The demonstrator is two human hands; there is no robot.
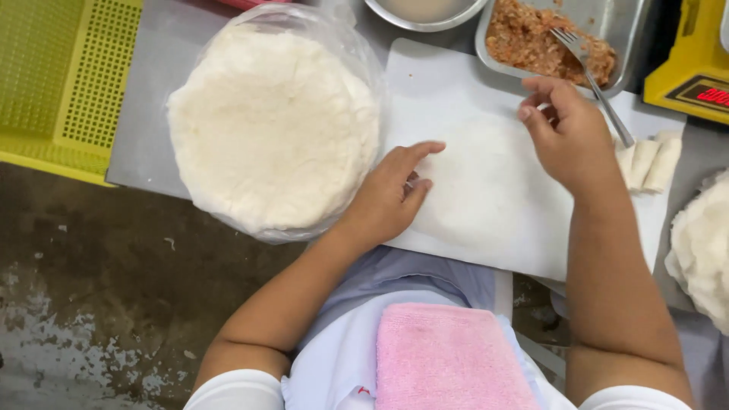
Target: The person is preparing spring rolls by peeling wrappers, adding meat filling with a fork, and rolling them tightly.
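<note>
While both hands work mid-frame, a thin round translucent white wrapper sheet [482, 178] lies flat on the white rectangular cutting board [440, 76], centre-right. Left hand [391, 193] sits on the sheet's left edge, index finger stretched out, thumb and other fingers lightly curled, pressing rather than gripping. Right hand [562, 133] is at the sheet's upper right edge, fingers bent down onto it; cannot tell if they pinch the edge or just touch it.

Left of the board: big round stack of white wrappers in a clear plastic bag [273, 125], touching the left wrist. Upper right: rectangular metal tray of orange-brown minced filling [547, 38] with a metal fork [588, 76] resting in it, handle running down past the right hand. Right edge of the board: a few white finished rolls [649, 163] side by side. Far right: another white wrapper pile [702, 243]. Upper left: yellow-green perforated plastic basket [64, 80]. Bottom centre: pink folded towel [448, 357] on the person's lap.
</note>
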